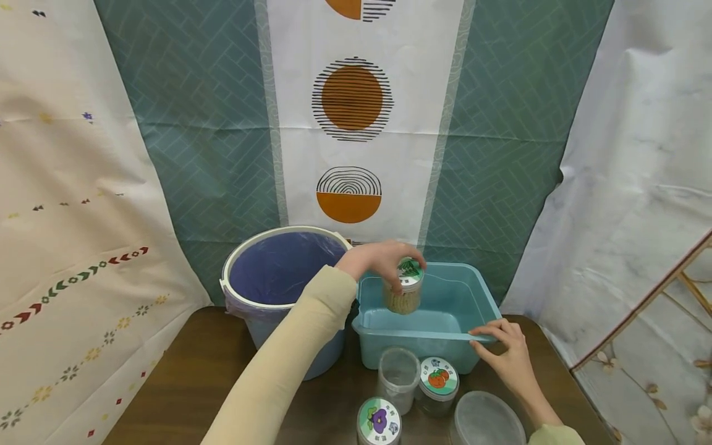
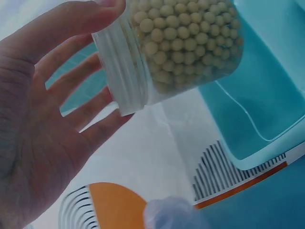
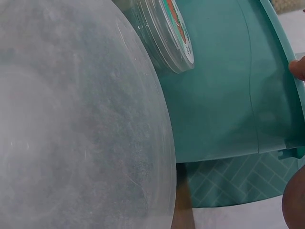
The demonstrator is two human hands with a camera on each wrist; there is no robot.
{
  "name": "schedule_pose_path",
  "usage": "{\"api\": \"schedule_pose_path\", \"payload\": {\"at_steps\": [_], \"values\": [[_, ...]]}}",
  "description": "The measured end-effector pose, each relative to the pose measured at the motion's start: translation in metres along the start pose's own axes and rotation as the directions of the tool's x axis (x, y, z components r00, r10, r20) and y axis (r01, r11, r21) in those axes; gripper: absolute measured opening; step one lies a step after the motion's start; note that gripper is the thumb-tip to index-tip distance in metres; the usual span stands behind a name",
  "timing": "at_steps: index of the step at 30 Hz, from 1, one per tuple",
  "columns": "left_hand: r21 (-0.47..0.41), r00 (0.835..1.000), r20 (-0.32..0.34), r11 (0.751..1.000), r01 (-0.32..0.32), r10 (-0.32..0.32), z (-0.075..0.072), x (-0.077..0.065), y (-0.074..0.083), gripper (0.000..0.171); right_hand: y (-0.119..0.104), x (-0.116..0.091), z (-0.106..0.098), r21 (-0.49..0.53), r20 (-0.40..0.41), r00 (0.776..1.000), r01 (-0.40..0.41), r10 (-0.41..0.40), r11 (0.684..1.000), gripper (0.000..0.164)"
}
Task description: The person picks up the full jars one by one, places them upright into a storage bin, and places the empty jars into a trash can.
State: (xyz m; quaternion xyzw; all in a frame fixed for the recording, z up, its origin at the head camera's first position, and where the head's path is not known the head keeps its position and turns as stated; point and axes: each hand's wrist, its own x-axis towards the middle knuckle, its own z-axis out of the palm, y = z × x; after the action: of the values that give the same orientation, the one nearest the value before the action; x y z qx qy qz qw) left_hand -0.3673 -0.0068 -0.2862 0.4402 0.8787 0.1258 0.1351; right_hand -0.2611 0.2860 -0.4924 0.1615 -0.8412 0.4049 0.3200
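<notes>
Clear the lined bucket with the forearm. The left grip is closed on the lid of the bead-filled jar, above the blue tub; keep the jar upright and the hold firm (the lid likely carries its weight). The right grip pinches the tub's near rim; steady it without levering.

left hand had a jar by the top, kinda over the blue tub | right hand pinched its front rim | bucket sat left, other jars out front
</notes>
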Motion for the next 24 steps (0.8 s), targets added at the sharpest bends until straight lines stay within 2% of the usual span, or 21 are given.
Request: {"api": "schedule_pose_path", "payload": {"at_steps": [9, 17, 24], "values": [[-0.055, 0.999, -0.037, 0.998, 0.020, -0.022, 0.010, 0.026, -0.029, 0.066, 0.004, 0.002, 0.000, -0.024, -0.021, 0.998, 0.050, -0.051, 0.998, 0.033], [-0.052, 0.996, -0.026, 0.995, 0.089, -0.091, 0.018, 0.031, -0.052, 0.064, 0.006, 0.002, 0.003, -0.026, 0.002, 0.999, 0.032, -0.032, 0.999, 0.033], [-0.070, 0.994, -0.022, 0.992, 0.104, -0.106, 0.023, 0.032, -0.058, 0.063, 0.007, 0.001, 0.003, -0.030, -0.006, 1.000, 0.028, -0.029, 0.999, 0.033]]}}
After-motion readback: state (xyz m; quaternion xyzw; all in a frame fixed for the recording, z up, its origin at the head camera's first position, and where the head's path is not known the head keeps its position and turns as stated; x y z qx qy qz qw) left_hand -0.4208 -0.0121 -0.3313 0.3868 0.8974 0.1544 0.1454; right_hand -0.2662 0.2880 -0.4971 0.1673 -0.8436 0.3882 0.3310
